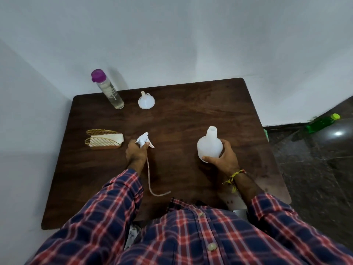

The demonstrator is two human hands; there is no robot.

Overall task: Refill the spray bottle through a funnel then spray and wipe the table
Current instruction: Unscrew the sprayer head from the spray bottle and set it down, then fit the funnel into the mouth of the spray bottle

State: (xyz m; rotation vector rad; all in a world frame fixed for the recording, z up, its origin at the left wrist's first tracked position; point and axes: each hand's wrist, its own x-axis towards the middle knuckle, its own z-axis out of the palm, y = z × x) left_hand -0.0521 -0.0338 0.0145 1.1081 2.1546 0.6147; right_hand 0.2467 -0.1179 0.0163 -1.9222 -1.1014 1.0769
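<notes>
On table (181, 119), right hand (224, 159) gripping bottle (209, 148), left hand (136, 153) holding sprayer (142, 139)

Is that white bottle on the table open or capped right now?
Open. The white bottle stands upright with a bare neck, held by the right hand; its spray head, tube trailing, is in the left hand.

You are in a plain room that looks like part of a home. Under your hands is a small dark wooden table (191, 115) pushed into a corner of bare white walls (172, 35), and past your left hand (136, 153) sits a little gold napkin holder (103, 141). Off beyond your right hand (225, 159), a green bottle (321, 123) lies on a dark stone floor (315, 169).
</notes>
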